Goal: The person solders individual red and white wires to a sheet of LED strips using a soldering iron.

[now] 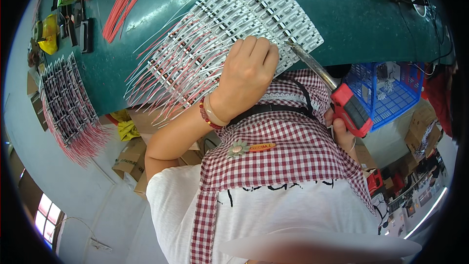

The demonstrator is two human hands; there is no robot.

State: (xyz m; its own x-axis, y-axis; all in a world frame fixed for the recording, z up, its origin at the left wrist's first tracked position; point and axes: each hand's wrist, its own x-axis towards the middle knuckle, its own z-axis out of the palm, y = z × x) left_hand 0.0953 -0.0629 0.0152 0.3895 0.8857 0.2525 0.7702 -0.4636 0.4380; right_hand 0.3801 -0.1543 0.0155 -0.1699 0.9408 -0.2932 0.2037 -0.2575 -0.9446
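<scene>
Green table (pixel 351 14): one panel (pixel 234 24) (white), one soldering iron (pixel 348 103).

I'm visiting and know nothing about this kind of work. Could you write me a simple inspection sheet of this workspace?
Surface: green table, with light glinting off it.
Job's things: panel of small white boards, partly covered by red and white wires; red-and-black tool, its metal tip at the panel, contact unclear.
Clutter: loose red wires and a yellow bag, both left.
Hands: left hand curled over the panel, its grip hidden; right hand around the tool's handle.
Cables: cables at the table's far right.
Surroundings: blue basket at right; cardboard boxes below the table.
</scene>
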